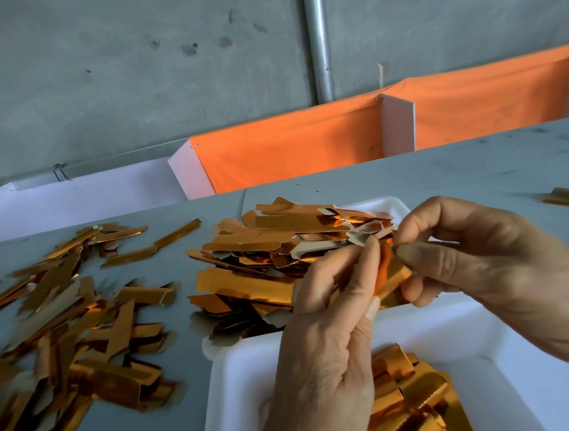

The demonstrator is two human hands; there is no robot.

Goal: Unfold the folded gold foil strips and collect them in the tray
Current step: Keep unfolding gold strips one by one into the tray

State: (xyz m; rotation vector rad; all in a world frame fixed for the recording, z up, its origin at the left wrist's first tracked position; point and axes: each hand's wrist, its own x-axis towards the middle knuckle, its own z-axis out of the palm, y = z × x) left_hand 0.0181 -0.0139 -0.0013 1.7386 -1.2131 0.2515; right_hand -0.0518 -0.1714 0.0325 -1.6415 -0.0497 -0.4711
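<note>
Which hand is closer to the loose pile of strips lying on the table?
Left. The left hand is beside the loose pile; the right hand is farther off, over the white tray.

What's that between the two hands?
In the head view, one gold foil strip is pinched between the left hand and right hand, above the near white tray.

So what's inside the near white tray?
The near tray holds a small heap of gold strips, some curled. The left hand covers the heap's left part, so what lies under it cannot be seen.
</note>
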